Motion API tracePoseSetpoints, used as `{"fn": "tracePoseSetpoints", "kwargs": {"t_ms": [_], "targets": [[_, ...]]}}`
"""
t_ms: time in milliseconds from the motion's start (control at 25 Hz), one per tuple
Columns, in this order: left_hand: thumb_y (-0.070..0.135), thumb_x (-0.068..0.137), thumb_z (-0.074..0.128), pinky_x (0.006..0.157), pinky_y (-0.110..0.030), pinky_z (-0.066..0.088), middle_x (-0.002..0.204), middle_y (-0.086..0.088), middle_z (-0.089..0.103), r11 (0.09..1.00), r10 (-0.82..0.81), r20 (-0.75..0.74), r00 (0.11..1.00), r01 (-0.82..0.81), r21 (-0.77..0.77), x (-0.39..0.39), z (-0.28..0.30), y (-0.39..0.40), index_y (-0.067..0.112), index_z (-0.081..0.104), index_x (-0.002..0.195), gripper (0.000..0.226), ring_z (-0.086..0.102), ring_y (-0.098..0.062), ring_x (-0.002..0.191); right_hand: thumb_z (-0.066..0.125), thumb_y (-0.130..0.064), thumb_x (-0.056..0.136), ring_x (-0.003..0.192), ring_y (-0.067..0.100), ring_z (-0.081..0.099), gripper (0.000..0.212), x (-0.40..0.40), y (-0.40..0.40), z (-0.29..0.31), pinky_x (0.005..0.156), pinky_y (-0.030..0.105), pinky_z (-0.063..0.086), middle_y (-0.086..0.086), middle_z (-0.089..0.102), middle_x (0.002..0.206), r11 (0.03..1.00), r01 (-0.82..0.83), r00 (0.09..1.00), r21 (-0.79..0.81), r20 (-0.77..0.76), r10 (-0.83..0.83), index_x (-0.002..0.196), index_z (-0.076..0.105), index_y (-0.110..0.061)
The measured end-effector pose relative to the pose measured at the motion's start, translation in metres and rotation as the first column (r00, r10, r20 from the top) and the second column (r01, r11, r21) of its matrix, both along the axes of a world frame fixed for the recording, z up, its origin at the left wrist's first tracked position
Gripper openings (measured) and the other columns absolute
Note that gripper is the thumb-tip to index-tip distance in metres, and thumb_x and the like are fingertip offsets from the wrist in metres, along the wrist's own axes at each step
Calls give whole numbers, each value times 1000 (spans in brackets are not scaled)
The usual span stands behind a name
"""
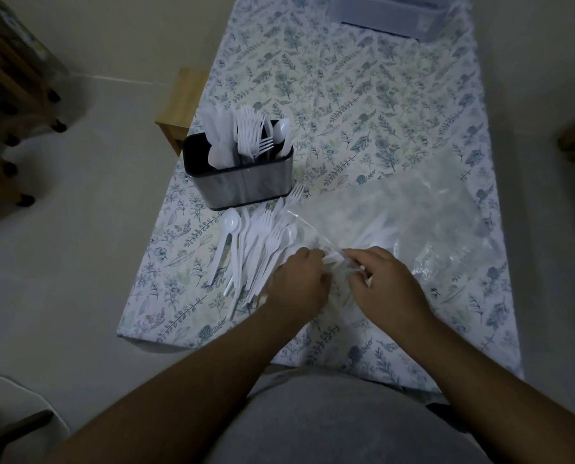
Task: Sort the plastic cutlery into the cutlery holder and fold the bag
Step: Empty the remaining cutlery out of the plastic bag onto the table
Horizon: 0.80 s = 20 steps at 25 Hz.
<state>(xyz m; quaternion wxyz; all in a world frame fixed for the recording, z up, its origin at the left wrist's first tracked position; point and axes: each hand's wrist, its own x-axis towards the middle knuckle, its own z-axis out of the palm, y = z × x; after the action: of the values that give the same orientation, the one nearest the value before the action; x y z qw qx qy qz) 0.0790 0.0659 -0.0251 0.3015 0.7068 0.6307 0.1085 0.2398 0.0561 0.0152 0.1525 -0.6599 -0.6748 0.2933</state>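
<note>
A: What are the hands doing?

B: Both are working at the mouth of the clear plastic bag [423, 229], near the table's front edge. The left hand [299, 283] is curling its fingers down into the cutlery at the bag's opening; whether it is gripping a piece, I cannot tell. The right hand [385, 283] is pinching a fold of the bag's film between thumb and fingertips.

A: Where is the cutlery lying?

B: A loose pile of white forks and spoons [256, 249] is lying just beside the left hand, spilling out toward the table's left edge. More pieces are showing faintly inside the bag, which is spreading toward the right edge.

A: And the holder?

B: The cutlery holder [239, 175] is standing upright near the left edge, behind the pile, holding knives, forks and spoons in separate compartments on the floral tablecloth [363, 105].
</note>
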Motion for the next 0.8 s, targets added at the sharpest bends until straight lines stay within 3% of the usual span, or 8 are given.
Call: {"fn": "tracePoseSetpoints", "kwargs": {"t_ms": [160,320,520,800], "targets": [[41,99,52,85,-40,50,122,-12,53,997,-57,-230,971,41,-70,22,6,14,7,48,127,43,56,-28,112,57,-14,93,93,11,59,40,-1,-4,1,84,36,54,-7,64,113,1000,13,997,21,-79,-11,130,66,-23],[17,98,54,86,-37,53,127,-11,55,985,-171,-444,880,135,-110,34,5,23,7,49,132,36,59,-27,117,55,-15,95,100,10,61,37,1,-6,2,86,34,54,-10,63,115,998,51,993,46,-113,-45,129,66,-24],[12,103,47,88,-31,51,131,-14,59,965,-263,-479,837,219,-147,36,3,21,3,48,134,33,63,-26,117,50,-12,95,113,12,56,40,6,0,-2,92,36,53,-9,61,121,996,62,996,58,-67,-58,129,65,-27],[11,101,50,74,-30,49,120,-11,66,951,-290,-504,814,186,-247,35,1,20,4,59,123,25,67,-25,107,50,-10,95,117,15,53,40,2,3,-5,87,37,53,-9,61,127,996,34,999,79,23,-36,127,66,-28]]}}
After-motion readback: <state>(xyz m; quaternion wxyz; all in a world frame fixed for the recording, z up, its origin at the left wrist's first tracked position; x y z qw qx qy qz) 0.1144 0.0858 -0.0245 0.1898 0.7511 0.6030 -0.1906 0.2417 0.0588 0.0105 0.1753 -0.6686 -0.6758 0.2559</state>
